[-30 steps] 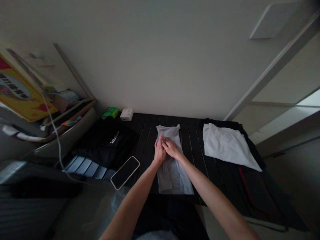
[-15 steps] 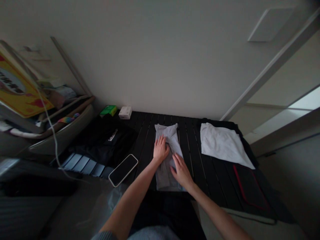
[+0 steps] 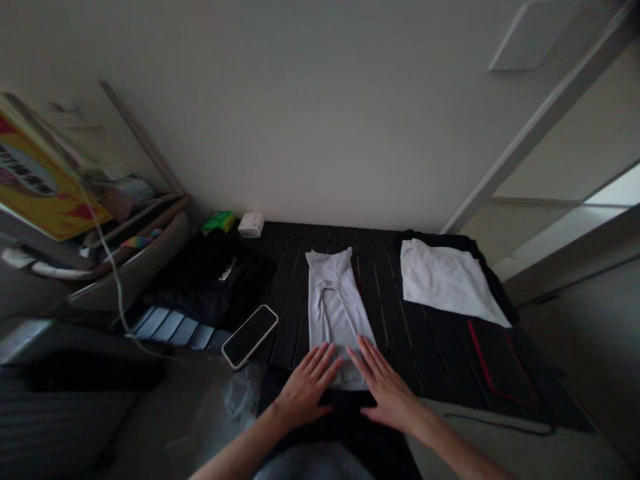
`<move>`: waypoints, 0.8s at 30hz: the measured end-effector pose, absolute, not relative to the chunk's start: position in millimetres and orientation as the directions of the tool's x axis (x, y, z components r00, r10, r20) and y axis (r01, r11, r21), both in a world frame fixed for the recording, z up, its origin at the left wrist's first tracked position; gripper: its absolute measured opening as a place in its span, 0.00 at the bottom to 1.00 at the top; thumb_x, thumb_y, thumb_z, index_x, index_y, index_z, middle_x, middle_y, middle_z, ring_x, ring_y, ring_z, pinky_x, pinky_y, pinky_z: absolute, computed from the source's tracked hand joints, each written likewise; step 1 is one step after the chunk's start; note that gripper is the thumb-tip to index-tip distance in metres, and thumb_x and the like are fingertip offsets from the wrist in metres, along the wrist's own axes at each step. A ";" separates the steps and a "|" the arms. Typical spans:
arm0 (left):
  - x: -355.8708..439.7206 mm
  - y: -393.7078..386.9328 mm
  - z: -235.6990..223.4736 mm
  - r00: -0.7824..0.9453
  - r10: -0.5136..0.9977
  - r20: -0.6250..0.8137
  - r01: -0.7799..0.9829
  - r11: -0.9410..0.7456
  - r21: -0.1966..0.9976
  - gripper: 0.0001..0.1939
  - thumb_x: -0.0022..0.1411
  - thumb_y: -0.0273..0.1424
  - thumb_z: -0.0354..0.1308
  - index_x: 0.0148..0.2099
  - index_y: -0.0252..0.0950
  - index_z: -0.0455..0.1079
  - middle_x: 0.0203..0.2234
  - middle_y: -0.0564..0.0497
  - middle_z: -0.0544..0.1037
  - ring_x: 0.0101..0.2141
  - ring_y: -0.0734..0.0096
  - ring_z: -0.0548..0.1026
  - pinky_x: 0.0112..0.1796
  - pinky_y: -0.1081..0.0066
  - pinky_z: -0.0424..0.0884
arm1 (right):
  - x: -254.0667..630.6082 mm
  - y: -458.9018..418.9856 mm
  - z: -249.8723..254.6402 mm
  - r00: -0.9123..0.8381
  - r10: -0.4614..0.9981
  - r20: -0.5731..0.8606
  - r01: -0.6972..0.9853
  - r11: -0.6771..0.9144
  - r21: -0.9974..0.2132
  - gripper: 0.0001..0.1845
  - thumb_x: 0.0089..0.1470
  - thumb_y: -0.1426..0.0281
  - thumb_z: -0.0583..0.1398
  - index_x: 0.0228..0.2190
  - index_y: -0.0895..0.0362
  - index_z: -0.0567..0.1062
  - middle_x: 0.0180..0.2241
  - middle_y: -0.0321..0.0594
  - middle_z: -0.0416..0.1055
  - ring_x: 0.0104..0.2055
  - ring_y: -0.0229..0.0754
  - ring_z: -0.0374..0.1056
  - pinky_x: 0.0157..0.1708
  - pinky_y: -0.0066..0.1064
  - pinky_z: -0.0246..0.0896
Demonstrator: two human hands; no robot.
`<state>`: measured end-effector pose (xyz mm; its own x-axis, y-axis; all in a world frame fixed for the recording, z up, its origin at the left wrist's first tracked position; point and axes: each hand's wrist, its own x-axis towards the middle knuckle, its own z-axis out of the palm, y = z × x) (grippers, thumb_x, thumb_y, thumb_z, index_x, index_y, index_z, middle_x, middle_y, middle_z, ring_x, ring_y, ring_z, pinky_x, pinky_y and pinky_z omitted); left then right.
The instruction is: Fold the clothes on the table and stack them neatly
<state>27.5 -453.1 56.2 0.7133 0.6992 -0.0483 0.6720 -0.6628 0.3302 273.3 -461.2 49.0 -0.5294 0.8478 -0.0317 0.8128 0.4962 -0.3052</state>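
Note:
A narrow, lengthwise-folded grey garment [image 3: 336,307] lies on the black slatted table [image 3: 410,340], running away from me. My left hand [image 3: 305,387] lies flat and open at the garment's near end, fingers spread on its lower left corner. My right hand [image 3: 387,387] lies flat and open beside it, fingertips on the garment's lower right corner. Neither hand grips anything.
A folded white garment [image 3: 445,280] rests on dark clothing at the table's right. A phone [image 3: 250,335] lies face up at the left, next to a black garment [image 3: 215,277]. A green box [image 3: 219,221] and a white box [image 3: 251,225] stand by the wall. Cluttered shelves fill the left.
Both hands have slid down the grey garment from its middle to its near end, flattening it. The garment now lies longer and smoother.

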 end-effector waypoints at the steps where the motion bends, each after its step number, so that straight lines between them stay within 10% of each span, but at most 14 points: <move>1: 26.9 -454.4 54.3 0.701 0.712 -0.053 0.691 -0.658 0.299 0.44 0.58 0.28 0.56 0.71 0.39 0.38 0.68 0.46 0.44 0.67 0.60 0.44 0.65 0.54 0.42 | 273.8 -463.1 49.9 -0.526 0.850 -0.026 0.825 0.503 -0.258 0.54 0.40 0.81 0.60 0.66 0.55 0.44 0.69 0.49 0.28 0.70 0.53 0.30 0.65 0.46 0.44; 8: 31.4 -447.3 80.7 0.699 0.714 -0.047 0.678 -0.640 0.361 0.28 0.63 0.21 0.45 0.64 0.40 0.57 0.62 0.47 0.63 0.62 0.62 0.60 0.63 0.45 0.32 | 277.0 -448.5 88.6 -0.572 0.814 -0.103 0.806 0.534 -0.255 0.33 0.44 0.91 0.45 0.49 0.62 0.72 0.43 0.46 0.77 0.47 0.40 0.73 0.66 0.48 0.38; 12: 28.0 -443.0 118.1 0.735 0.650 -0.191 0.629 -0.551 0.548 0.18 0.65 0.24 0.46 0.53 0.41 0.68 0.44 0.51 0.79 0.46 0.67 0.75 0.61 0.54 0.52 | 288.9 -445.2 118.4 -0.625 0.729 -0.278 0.759 0.486 -0.434 0.22 0.47 0.86 0.49 0.35 0.56 0.76 0.28 0.35 0.76 0.36 0.38 0.75 0.64 0.44 0.43; 17: 16.2 -425.2 147.3 0.837 0.414 -0.356 0.524 -0.422 0.740 0.09 0.63 0.32 0.52 0.34 0.36 0.72 0.25 0.55 0.75 0.27 0.72 0.72 0.31 0.76 0.67 | 299.2 -432.1 149.7 -0.753 0.508 -0.418 0.641 0.420 -0.643 0.15 0.49 0.80 0.54 0.33 0.53 0.77 0.32 0.35 0.77 0.40 0.40 0.73 0.61 0.43 0.48; 24: 22.5 -337.2 145.9 0.410 0.912 0.021 0.628 -0.299 0.719 0.18 0.66 0.32 0.47 0.55 0.36 0.67 0.46 0.46 0.76 0.46 0.65 0.74 0.48 0.68 0.68 | 275.8 -344.7 157.9 -0.425 0.893 0.147 0.775 0.443 -0.451 0.23 0.58 0.78 0.47 0.49 0.54 0.72 0.47 0.43 0.74 0.51 0.42 0.68 0.63 0.49 0.41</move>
